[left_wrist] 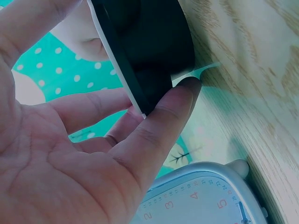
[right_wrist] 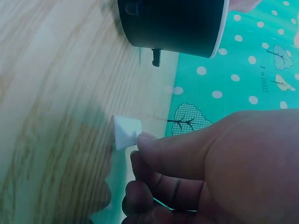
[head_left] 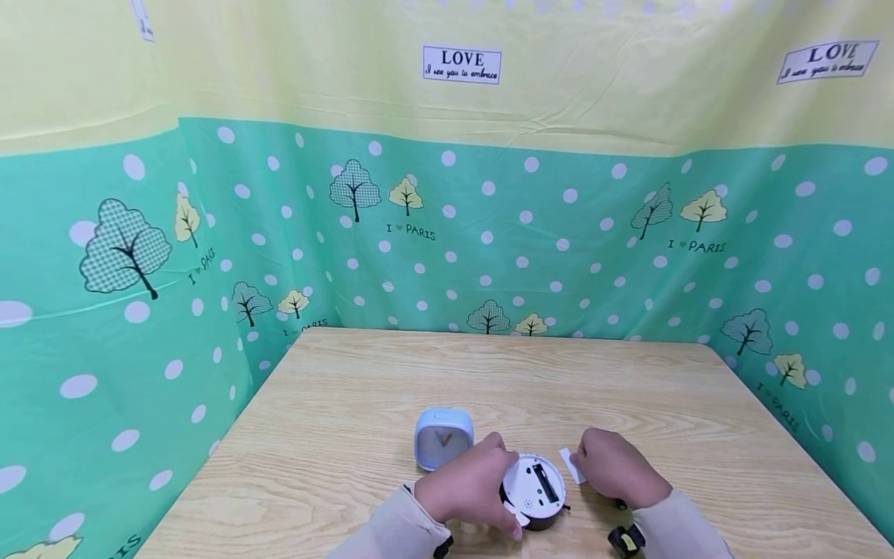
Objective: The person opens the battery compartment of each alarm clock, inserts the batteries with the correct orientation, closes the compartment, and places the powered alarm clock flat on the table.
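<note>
A round clock [head_left: 524, 491] lies face down on the table, its back white and its side black. A dark rectangular slot [head_left: 545, 483] shows in that back. My left hand [head_left: 466, 485] grips the clock by its left side, thumb and fingers spread round the rim. In the left wrist view the fingertips [left_wrist: 175, 100] press the black casing [left_wrist: 159, 37]. Right of the clock, my right hand [head_left: 616, 466] pinches a small white flat piece [right_wrist: 126, 132], probably a battery cover, between thumb and forefinger. It is held apart from the clock.
A light blue alarm clock [head_left: 444, 439] stands just behind my left hand. The wooden table [head_left: 503, 373] reaches back to a green and yellow patterned curtain [head_left: 489, 233]. A small black peg [right_wrist: 156, 57] sticks out of the round clock's side.
</note>
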The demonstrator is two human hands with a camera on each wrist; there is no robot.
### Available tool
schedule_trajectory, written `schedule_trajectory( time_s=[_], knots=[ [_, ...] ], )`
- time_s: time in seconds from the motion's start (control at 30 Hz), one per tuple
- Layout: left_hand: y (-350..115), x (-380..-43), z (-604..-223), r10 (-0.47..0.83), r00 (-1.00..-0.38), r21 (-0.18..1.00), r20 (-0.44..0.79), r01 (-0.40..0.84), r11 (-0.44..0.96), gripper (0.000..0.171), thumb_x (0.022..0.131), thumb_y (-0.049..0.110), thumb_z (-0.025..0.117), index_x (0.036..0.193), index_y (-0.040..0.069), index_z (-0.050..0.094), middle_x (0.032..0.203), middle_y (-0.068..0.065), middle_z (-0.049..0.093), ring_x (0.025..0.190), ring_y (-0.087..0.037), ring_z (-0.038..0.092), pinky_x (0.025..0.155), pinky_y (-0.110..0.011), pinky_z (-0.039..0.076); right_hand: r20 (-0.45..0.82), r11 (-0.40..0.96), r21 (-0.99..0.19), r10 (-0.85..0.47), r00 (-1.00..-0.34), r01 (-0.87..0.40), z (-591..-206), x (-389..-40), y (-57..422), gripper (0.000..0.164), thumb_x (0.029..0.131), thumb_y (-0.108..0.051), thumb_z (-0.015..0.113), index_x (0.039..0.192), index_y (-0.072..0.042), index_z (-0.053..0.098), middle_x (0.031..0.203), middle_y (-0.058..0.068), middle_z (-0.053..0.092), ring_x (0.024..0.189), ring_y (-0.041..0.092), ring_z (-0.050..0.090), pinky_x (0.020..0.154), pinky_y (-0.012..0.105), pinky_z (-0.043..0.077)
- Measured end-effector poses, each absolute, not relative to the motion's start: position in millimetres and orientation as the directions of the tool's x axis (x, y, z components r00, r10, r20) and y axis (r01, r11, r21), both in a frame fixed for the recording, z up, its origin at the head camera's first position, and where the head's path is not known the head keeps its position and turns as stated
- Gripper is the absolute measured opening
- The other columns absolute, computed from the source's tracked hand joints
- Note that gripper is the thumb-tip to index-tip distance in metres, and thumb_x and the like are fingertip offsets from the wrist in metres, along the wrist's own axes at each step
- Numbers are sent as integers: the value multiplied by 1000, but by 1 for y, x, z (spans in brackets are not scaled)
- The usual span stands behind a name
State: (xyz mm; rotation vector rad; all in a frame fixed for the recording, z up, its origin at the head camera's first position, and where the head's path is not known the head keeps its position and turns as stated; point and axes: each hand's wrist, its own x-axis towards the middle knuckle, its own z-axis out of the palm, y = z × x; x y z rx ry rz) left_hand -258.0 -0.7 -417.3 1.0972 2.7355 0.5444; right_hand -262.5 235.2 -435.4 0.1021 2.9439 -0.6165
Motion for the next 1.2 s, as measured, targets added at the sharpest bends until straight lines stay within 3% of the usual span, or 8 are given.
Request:
schedule_trajectory(
  time_s=[0.2, 0.43, 0.73, 1.2],
  knots=[
    [-1, -259, -417, 693, -721, 381, -3, 640, 668, 88, 51, 47, 91, 124, 10, 60, 100, 3, 49, 78, -2, 46, 72, -16, 44, -135, 900, -421, 56, -989, 109, -433, -259, 237, 17, 94, -20, 56, 80, -10, 55, 67, 5, 50, 56, 18, 47, 48, 31, 38],
    [-1, -258, -417, 687, -726, 381, -11, 633, 674, 93, 51, 47, 91, 128, 9, 58, 102, 2, 49, 79, -2, 46, 74, -16, 45, -135, 887, -446, 63, -989, 117, -431, -255, 243, 17, 92, -18, 58, 78, -10, 53, 65, 5, 51, 51, 18, 48, 45, 31, 37],
    [-1, -258, -416, 692, -722, 390, -18, 632, 669, 93, 51, 46, 90, 129, 8, 57, 104, 2, 49, 81, -2, 46, 75, -16, 45, -136, 916, -387, 58, -989, 107, -426, -244, 252, 17, 87, -22, 64, 83, -9, 53, 69, 4, 51, 56, 18, 48, 48, 32, 37],
    [-2, -256, -415, 688, -725, 396, -8, 630, 668, 93, 51, 44, 91, 130, 7, 56, 102, 2, 49, 80, -2, 47, 75, -16, 46, -150, 923, -369, 56, -987, 109, -426, -234, 260, 16, 80, -13, 65, 85, -6, 51, 71, 4, 51, 62, 18, 47, 52, 31, 38]
  ],
)
